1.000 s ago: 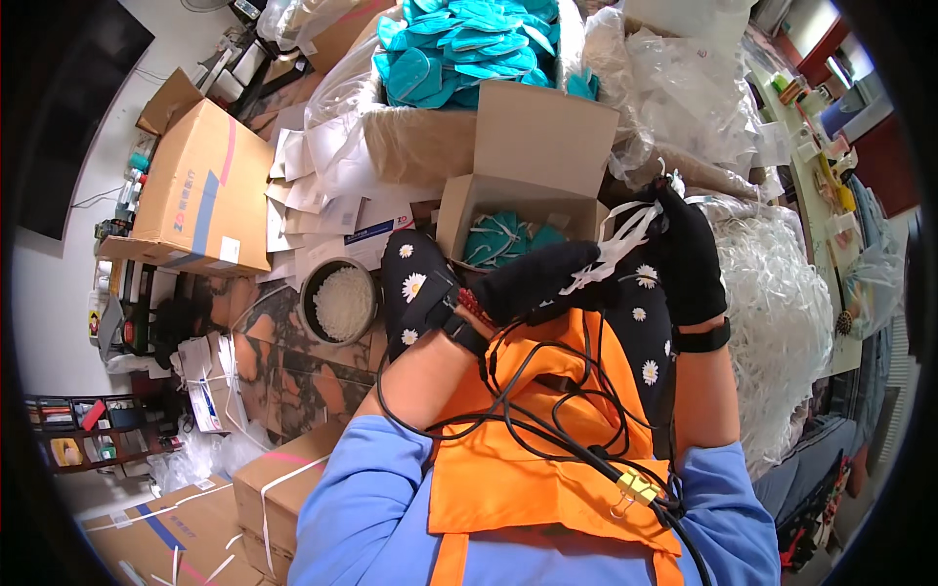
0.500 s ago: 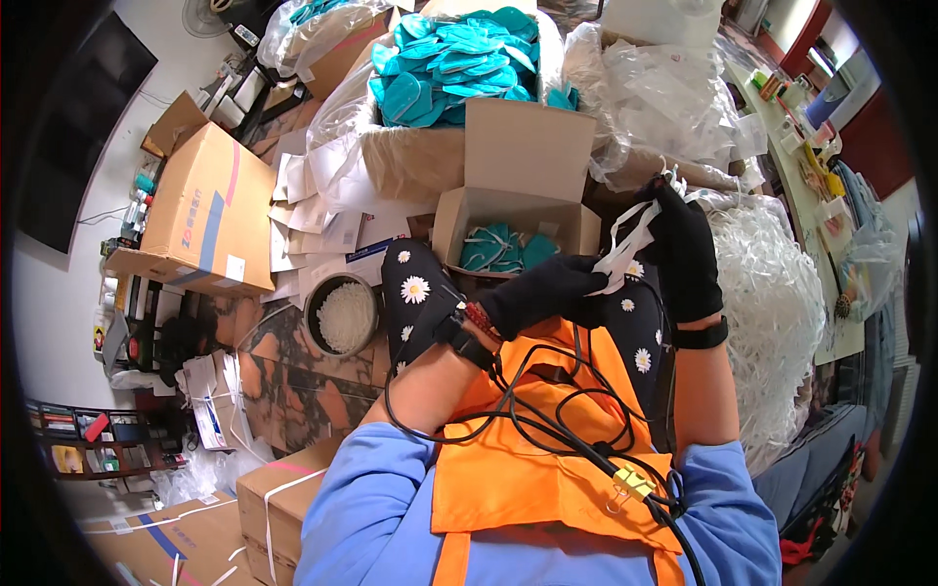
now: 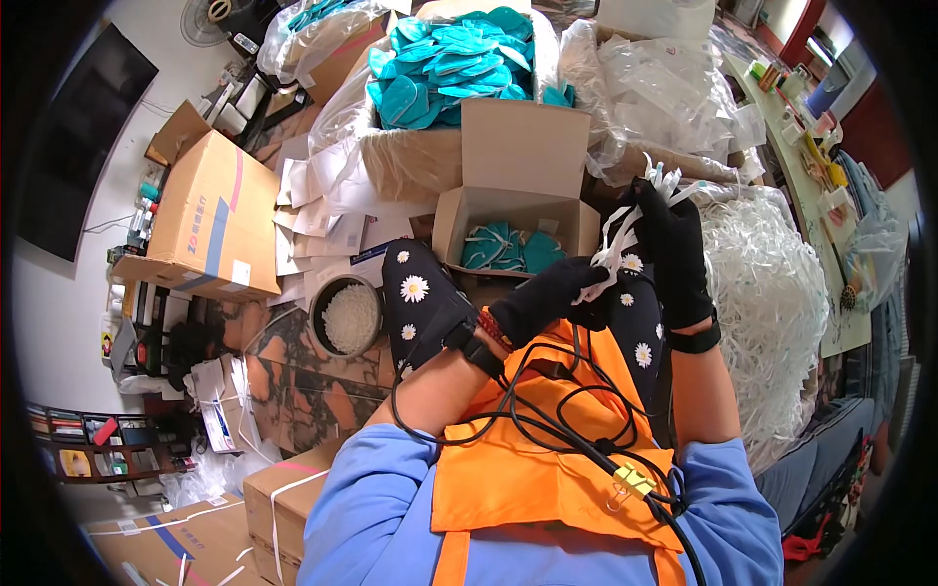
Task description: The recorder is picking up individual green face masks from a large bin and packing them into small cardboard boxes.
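A small bunch of thin white straps [image 3: 616, 244] stretches between my two black-gloved hands, above my lap. My left hand [image 3: 549, 296] is closed round the lower end of the bunch. Higher and to the right, my right hand [image 3: 672, 244] grips the upper part, and loose ends stick up past its fingers. Just ahead of my knees stands an open cardboard box [image 3: 523, 146] with several teal face masks [image 3: 508, 248] in it, some with white straps. Right of my right arm lies a large heap of white straps [image 3: 762, 303] in clear plastic.
A plastic-lined box piled with teal mask pieces [image 3: 454, 66] stands at the far middle. A bowl of white bits [image 3: 350, 317] sits on the floor left of my knee. Flat white cartons [image 3: 318, 220] and a tall cardboard box [image 3: 210, 215] are at left. Black cables [image 3: 547, 415] cross my orange apron.
The straps have bunched closer together, with more loose ends sticking up above my right hand. My left hand has shifted slightly down and stays closed on them.
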`<state>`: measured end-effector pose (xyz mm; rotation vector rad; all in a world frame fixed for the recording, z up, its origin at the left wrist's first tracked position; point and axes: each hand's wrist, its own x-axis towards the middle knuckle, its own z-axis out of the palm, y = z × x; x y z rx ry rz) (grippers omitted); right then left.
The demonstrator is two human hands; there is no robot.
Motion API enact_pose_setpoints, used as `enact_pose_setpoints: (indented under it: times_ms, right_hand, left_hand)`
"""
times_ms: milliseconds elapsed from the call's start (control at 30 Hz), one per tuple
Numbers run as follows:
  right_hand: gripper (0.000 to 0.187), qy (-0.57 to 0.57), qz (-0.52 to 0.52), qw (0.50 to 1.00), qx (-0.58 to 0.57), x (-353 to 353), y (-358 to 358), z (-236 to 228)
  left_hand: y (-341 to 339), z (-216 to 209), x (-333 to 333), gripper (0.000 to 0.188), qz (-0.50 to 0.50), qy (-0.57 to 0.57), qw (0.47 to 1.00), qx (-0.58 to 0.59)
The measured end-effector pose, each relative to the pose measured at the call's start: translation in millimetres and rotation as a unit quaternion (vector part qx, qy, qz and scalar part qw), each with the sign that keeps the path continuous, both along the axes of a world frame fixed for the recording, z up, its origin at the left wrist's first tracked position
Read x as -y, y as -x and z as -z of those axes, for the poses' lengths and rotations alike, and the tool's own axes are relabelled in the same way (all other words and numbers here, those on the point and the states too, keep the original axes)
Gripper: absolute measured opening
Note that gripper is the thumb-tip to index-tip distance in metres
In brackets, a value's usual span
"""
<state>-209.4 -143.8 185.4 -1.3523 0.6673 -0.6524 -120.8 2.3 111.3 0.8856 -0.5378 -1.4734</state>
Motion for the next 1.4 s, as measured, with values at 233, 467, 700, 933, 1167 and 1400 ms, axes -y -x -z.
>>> enact_pose_setpoints:
  times_ms: [233,467,700,933,1167,1400]
  right_hand:
    - [0.02,0.158,0.041,0.986,-0.04,6,2,11]
    - [0.018,0.079,0.064,0.995,0.01,15,7,15]
    - [0.016,0.308,0.162,0.936,-0.044,65,35,25]
    - [0.021,0.237,-0.069,0.961,-0.127,20,56,39]
    - [0.029,-0.281,-0.222,0.933,0.047,-44,47,73]
    - [0.024,-0.242,-0.173,0.947,0.118,-49,22,61]
  left_hand:
    - [4,18,-6,0.03,0.011,-0.016,0.998,0.061]
    - [4,32,-7,0.03,0.039,0.047,0.954,0.295]
    - [-14,24,-13,0.037,0.017,0.127,0.84,0.527]
    - [-13,27,-6,0.043,-0.119,0.176,0.797,0.566]
    - [-10,28,-10,0.026,-0.107,0.146,0.754,0.631]
    - [7,14,-11,0.027,-0.068,0.067,0.904,0.417]
